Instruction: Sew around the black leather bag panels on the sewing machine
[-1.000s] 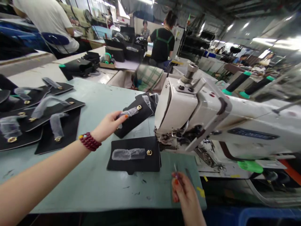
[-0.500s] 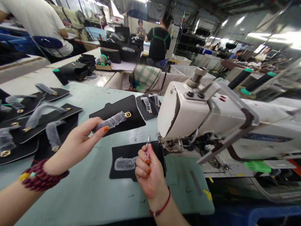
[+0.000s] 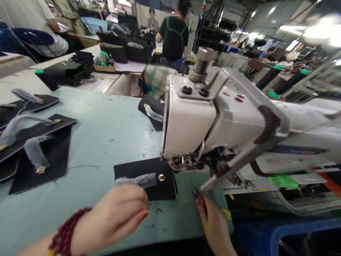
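My left hand (image 3: pixel 113 215) is closed, its fingers curled just in front of a black panel (image 3: pixel 160 192) on the table. The wrapped handle (image 3: pixel 145 180) on that panel has clear film around it and a gold fitting (image 3: pixel 161 177) at its right end. Its left end runs behind my knuckles, so whether my fingers grip anything is hidden. Lower right, my right hand (image 3: pixel 214 222) is closed around small thread snips (image 3: pixel 198 195), their dark tips pointing up and left. The sewing machine head (image 3: pixel 190 124) stands directly beyond the panel and snips.
Several black panels (image 3: pixel 57 156) with wrapped handles overlap at the left of the green table (image 3: pixel 106 142). Another panel (image 3: pixel 151 110) lies partly behind the machine. A blue bin (image 3: pixel 277 234) stands lower right. Co-workers, one in a black shirt (image 3: pixel 173 39), are farther back.
My left hand has let go of the upper panel's handle and come down to the nearer panel. My right hand has moved right, off that panel, with the snips. The view has shifted.
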`<state>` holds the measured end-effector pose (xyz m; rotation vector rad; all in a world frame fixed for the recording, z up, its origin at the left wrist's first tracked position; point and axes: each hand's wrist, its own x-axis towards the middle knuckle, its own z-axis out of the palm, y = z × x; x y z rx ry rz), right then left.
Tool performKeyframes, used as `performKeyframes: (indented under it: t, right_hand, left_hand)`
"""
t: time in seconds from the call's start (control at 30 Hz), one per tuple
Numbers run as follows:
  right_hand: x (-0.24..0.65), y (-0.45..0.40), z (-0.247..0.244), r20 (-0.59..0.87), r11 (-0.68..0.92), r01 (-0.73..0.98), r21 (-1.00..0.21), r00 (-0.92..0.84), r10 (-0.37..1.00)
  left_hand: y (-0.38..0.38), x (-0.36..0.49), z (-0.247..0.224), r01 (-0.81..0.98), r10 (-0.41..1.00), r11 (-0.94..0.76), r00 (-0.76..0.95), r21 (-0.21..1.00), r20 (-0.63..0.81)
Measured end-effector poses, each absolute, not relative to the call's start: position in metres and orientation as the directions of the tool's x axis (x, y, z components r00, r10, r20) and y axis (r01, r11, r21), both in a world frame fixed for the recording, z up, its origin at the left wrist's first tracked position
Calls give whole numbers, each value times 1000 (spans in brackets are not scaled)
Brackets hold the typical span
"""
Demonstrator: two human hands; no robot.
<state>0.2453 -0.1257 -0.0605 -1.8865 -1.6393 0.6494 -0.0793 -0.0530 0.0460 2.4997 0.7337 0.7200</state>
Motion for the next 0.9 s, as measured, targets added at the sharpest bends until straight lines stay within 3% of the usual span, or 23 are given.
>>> performKeyframes:
  t: [0.07, 0.13, 0.23, 0.33, 0.5, 0.7, 0.9]
  right_hand:
    - [242, -108, -62, 148, -32, 882, -471, 114, 982]
    - [226, -91, -52, 216, 45, 909, -414, 50, 975]
    - [192, -75, -25, 195, 181, 724, -666, -65, 979]
    - [162, -70, -2, 126, 150, 522, -840, -82, 989]
    - [139, -73, 3, 20, 20, 426, -905, -5, 1000]
    - [127, -77, -2, -209, -210, 29, -977, 30, 977]
    - [125, -76, 2, -197, -197, -1, -980, 75, 978]
  left_hand:
    - [-94, -81, 3, 528, 666, -735, 677, 425, 312]
    - [-107, -79, -36, 724, 789, -612, 533, 316, 306]
    - [-81, -68, -63, 836, 876, -458, 366, 303, 314]
    - [-37, -58, -53, 807, 850, -504, 402, 306, 341]
    - [-3, -71, -2, 715, 767, -642, 596, 278, 239]
    - [-2, -75, 47, 713, 730, -682, 654, 161, 197]
    - [-4, -72, 45, 716, 728, -682, 644, 149, 236]
